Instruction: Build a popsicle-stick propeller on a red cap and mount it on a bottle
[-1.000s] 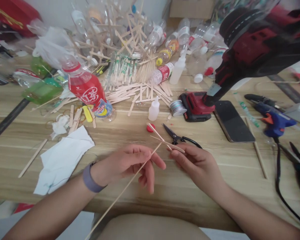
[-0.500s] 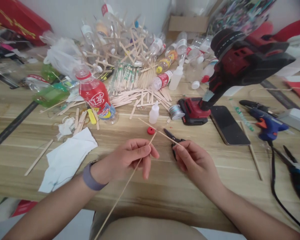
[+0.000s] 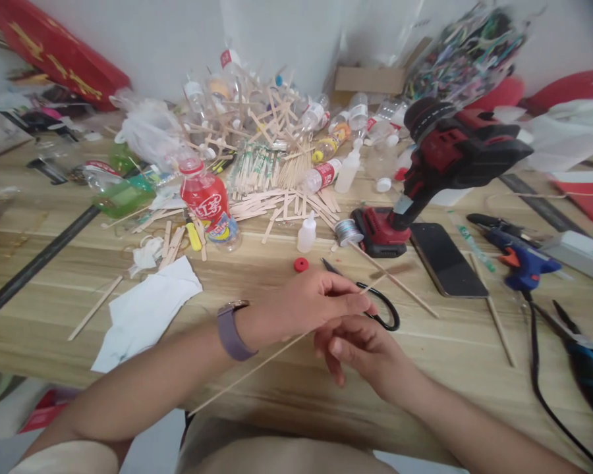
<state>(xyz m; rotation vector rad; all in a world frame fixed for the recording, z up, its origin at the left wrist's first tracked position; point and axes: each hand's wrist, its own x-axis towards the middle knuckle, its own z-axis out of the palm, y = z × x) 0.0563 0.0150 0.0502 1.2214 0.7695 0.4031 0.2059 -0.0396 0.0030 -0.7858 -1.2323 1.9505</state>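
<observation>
Left grip (image 3: 301,306) pinches a thin stick (image 3: 257,368), partly covering scissors (image 3: 395,311) near a red cap (image 3: 301,268).

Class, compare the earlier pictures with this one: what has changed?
The left hand has moved right, to just beyond the right hand, still holding the long stick. The right hand has let go of the crossed sticks, which have shifted farther right. The drill, phone and red cap stayed put.
</observation>
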